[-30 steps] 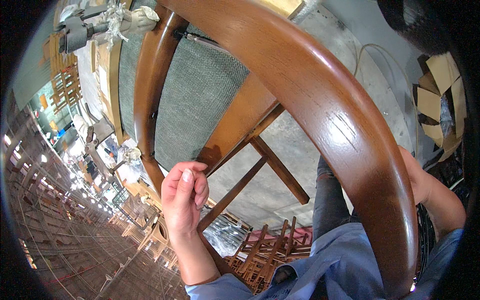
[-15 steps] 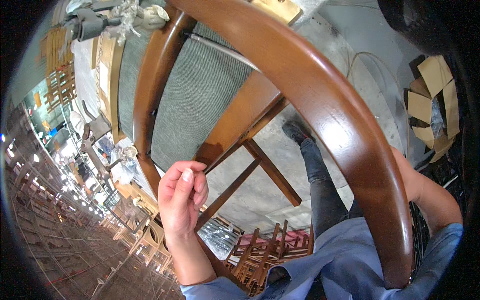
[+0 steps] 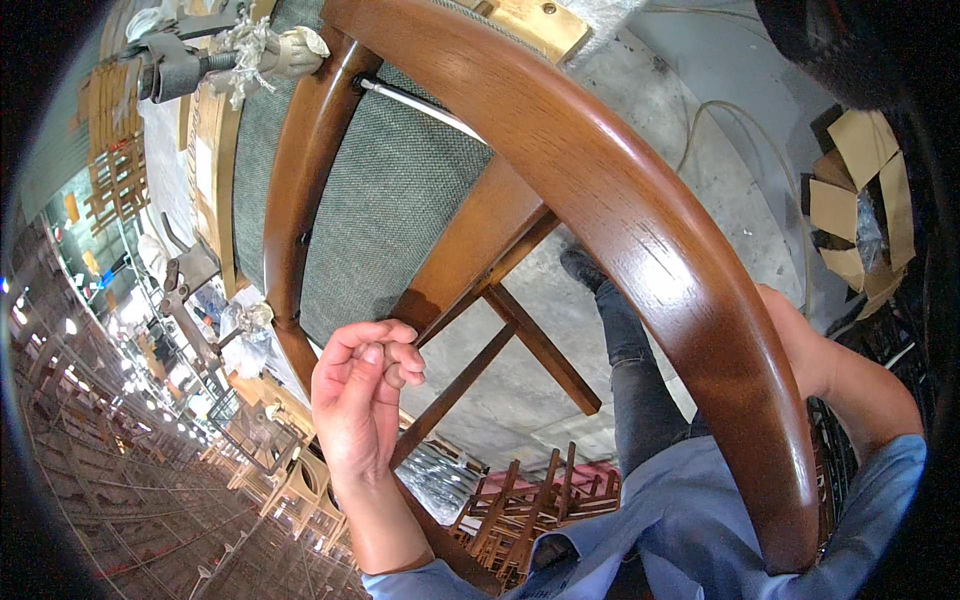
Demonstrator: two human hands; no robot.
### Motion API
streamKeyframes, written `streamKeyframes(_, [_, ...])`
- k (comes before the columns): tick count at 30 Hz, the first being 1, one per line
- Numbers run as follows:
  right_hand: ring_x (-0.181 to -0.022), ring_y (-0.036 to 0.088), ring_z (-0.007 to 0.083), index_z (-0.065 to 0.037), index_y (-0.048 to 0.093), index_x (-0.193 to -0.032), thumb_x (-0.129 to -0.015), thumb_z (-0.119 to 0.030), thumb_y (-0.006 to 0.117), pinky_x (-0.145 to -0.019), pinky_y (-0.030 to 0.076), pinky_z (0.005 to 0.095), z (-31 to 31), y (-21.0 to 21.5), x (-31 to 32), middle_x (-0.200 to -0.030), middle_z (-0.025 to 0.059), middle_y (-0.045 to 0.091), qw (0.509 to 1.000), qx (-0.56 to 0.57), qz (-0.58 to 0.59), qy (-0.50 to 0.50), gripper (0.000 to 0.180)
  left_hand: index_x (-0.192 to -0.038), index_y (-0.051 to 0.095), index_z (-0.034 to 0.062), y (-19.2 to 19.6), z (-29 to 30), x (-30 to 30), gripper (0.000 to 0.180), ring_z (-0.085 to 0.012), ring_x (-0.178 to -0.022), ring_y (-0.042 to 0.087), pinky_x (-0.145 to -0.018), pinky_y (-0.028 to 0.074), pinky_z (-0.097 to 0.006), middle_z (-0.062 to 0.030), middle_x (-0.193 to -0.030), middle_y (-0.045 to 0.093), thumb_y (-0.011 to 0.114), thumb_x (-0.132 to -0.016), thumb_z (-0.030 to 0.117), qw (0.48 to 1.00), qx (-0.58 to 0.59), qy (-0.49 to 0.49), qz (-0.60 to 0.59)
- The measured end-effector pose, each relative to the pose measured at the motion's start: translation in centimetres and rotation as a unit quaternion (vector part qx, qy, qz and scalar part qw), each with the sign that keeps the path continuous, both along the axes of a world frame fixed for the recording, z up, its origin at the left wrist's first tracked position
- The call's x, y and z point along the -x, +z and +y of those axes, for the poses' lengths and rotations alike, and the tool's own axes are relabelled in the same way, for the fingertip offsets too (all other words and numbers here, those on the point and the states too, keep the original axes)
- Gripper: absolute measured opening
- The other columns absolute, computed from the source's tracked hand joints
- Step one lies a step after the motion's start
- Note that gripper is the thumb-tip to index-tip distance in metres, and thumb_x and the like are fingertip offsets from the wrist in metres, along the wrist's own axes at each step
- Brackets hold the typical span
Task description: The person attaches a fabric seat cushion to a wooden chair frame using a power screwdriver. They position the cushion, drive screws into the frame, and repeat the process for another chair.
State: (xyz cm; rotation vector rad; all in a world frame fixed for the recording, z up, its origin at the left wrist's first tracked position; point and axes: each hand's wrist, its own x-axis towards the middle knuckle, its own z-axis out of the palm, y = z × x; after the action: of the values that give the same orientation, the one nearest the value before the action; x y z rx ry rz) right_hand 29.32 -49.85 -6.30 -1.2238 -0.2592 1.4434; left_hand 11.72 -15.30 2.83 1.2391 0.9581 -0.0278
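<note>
A brown varnished wooden chair with a grey-green woven seat [image 3: 400,190] fills the middle of the view. Its broad curved rail [image 3: 640,240] sweeps across in front of me. My left hand [image 3: 362,390] is raised beside the seat's wooden edge, fingers curled and thumb pressed to them; whatever the pinch holds, if anything, is hidden. My right hand [image 3: 785,335] reaches behind the curved rail, which covers its fingers. From behind that rail a thin metal shaft [image 3: 420,104] runs to a dark hole in the chair's curved post [image 3: 300,190]. What the shaft belongs to is hidden.
Metal clamps [image 3: 190,270] stand at the left, one with a cloth-wrapped end [image 3: 290,50]. An open cardboard box [image 3: 860,210] sits on the floor at right, near a thin hose [image 3: 700,110]. Stacked wooden frames [image 3: 540,500] lie below.
The curved rail has shifted slightly to the left in view, and the shaft's end at the post shows more clearly. My left hand keeps its pinch nearly in place.
</note>
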Motion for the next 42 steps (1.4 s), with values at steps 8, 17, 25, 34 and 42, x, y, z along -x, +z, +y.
streamKeyframes(8, [-0.103, 0.062, 0.0121, -0.003, 0.054, -0.123, -0.076, -0.024, 0.090, -0.090, 0.051, 0.0315, 0.3, 0.2, -0.4, -0.110, 0.0092, 0.068, 1.000, 0.021, -0.002, 0.015, 0.063, -0.119, 0.056, -0.0024, 0.2, -0.1, -0.5, 0.022, -0.0231, -0.065, 0.068, -0.055, 0.056, -0.029, -0.0228, -0.092, 0.070, 0.050, -0.108, 0.016, 0.999, 0.009, 0.034, 0.016])
streamKeyframes(17, [-0.112, 0.061, 0.0162, -0.005, 0.053, -0.136, -0.076, -0.026, 0.088, -0.097, 0.049, 0.0366, -1.3, -0.6, 1.0, -0.123, 0.0123, 0.065, 0.999, 0.036, -0.015, 0.020, 0.072, -0.102, 0.059, 0.0027, 0.0, 1.2, 0.0, 0.020, -0.0132, -0.051, 0.055, -0.044, 0.041, -0.023, -0.0100, -0.074, 0.065, 0.055, -0.107, 0.021, 0.998, -0.053, 0.024, 0.014])
streamKeyframes(25, [-0.078, 0.071, 0.0239, -0.004, 0.054, -0.120, -0.078, -0.024, 0.082, -0.074, 0.054, 0.0344, -3.0, 4.0, 12.0, -0.091, 0.0110, 0.070, 0.986, 0.028, -0.075, 0.147, 0.055, -0.109, 0.064, 0.0009, 0.0, 3.1, 1.0, 0.020, -0.0080, -0.060, 0.050, -0.050, 0.037, -0.021, -0.0032, -0.081, 0.063, 0.061, -0.104, 0.020, 0.991, -0.049, 0.122, -0.034])
streamKeyframes(34, [-0.074, 0.067, 0.0219, -0.001, 0.053, -0.117, -0.078, -0.020, 0.077, -0.068, 0.050, 0.0335, 1.7, 1.0, 17.4, -0.084, 0.0094, 0.064, 0.993, -0.056, -0.047, 0.090, 0.049, -0.105, 0.066, -0.0009, 0.2, 4.8, 2.0, 0.024, -0.0040, -0.056, 0.042, -0.048, 0.028, -0.019, 0.0012, -0.074, 0.058, 0.065, -0.102, 0.023, 0.997, -0.058, 0.044, -0.033])
streamKeyframes(42, [-0.064, 0.064, 0.0197, -0.002, 0.051, -0.119, -0.082, -0.017, 0.075, -0.060, 0.048, 0.0309, 0.8, -0.5, 17.2, -0.081, 0.0076, 0.063, 0.973, -0.073, 0.195, 0.102, 0.047, -0.103, 0.066, 0.0000, -0.2, 4.4, 2.2, 0.025, -0.0027, -0.054, 0.040, -0.047, 0.028, -0.019, 0.0022, -0.071, 0.055, 0.067, -0.101, 0.025, 0.999, -0.051, -0.002, -0.008])
